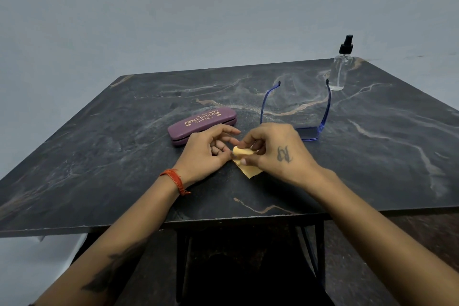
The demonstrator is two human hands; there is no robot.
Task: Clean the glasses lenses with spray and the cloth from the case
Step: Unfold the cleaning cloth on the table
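A small yellow cloth (248, 171) with zigzag edges lies folded on the dark marble table (124, 156), partly lifted between my hands. My left hand (206, 154) pinches its left end with thumb and fingers. My right hand (275, 149) pinches the rolled upper part. The blue-framed glasses (309, 133) rest just behind my right hand, temples open and pointing away; one lens is hidden by the hand. The purple case (201, 124) lies shut behind my left hand. A clear spray bottle (340, 72) with a black nozzle stands at the far right.
The table's front edge (223, 221) runs under my forearms, with a dark metal frame below it. A plain grey wall stands behind the table.
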